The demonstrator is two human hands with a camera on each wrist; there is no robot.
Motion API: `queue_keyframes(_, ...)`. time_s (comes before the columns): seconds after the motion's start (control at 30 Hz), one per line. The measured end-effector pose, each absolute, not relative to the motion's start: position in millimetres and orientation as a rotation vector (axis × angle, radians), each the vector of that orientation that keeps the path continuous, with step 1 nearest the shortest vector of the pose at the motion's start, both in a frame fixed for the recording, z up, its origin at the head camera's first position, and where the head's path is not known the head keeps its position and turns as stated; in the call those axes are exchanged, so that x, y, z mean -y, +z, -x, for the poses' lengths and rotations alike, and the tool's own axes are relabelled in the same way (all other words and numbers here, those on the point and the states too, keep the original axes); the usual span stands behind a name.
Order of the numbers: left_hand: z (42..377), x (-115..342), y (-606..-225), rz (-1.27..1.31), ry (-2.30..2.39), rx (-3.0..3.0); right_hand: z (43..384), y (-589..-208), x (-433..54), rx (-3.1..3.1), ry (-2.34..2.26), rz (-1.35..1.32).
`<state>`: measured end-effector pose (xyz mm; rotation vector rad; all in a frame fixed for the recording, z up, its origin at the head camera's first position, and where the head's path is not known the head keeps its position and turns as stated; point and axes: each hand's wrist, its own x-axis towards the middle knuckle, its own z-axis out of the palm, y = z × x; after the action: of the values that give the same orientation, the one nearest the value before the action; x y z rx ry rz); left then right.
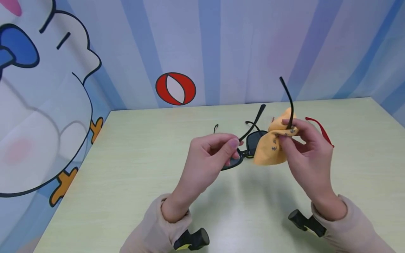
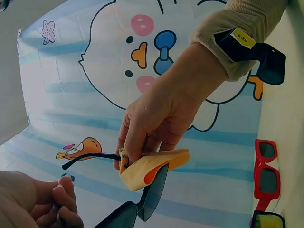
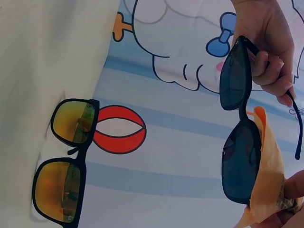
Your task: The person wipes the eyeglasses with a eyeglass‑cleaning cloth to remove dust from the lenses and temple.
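Observation:
Black-framed sunglasses (image 1: 252, 143) with dark lenses are held up over the table between both hands. My left hand (image 1: 212, 153) pinches one temple near the hinge, thumb on top, partly covering the near lens. A yellow-orange cloth (image 1: 269, 149) with small dark print is folded over the other end of the frame. My right hand (image 1: 311, 154) pinches the cloth there, and the other temple sticks up from its fingers. In the right wrist view the cloth lies along the inner side of one dark lens (image 3: 240, 164); the right fingertips are largely out of frame.
Sunglasses with yellow mirrored lenses (image 3: 66, 190) rest on the table behind the hands. Red-framed sunglasses (image 2: 267, 183) lie beside them, a red temple (image 1: 321, 131) showing past the right hand. A printed cartoon backdrop (image 1: 234, 52) rises along the table's far and left edges.

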<state>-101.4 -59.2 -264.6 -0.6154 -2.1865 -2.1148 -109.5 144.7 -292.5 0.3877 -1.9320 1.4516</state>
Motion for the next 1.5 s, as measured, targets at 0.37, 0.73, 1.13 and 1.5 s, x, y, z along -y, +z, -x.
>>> queue_keyframes(0.37, 99.0, 53.1, -270.7, 0.767, -1.907, 2.320, 104.2, -287.2, -144.7, 1.856, 1.462, -0.443)
queue_keyframes(0.73, 96.3, 46.3, -272.6, 0.945, -1.398, 2.406, 101.4, -289.0, -143.1, 1.832, 1.379, -0.497)
queue_keyframes(1.13, 95.1, 39.2, -282.7, 1.069, -0.891, 2.513, 95.4, -282.9, -143.8, 1.746, 1.344, -0.501)
queue_keyframes(1.5, 93.0, 29.7, -291.8, 1.065, -0.533, 2.586, 96.8, -279.1, -150.0, 1.758, 1.388, -0.449)
